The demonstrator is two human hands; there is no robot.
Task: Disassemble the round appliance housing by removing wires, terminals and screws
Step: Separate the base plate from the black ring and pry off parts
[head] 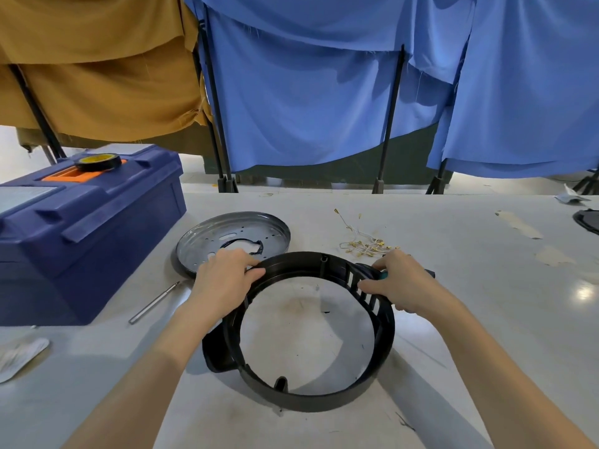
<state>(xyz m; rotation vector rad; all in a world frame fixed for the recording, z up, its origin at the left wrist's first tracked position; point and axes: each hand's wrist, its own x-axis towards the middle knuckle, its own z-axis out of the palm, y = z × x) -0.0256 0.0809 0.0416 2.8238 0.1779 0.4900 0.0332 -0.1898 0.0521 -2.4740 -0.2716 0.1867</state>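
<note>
Left grip (223,277) and right grip (398,283) clasp the rim of the black round plastic housing (308,400) on the bench (453,228), apparently stripped: white brass-tipped wires (366,244) and grey metal plate (207,234) lie beyond.

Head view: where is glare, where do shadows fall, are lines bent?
In the head view, a glare spot sits on the table at far right; soft shadows lie on it beside the black housing ring; the wide lens makes the black poles lean apart at the top.
</note>
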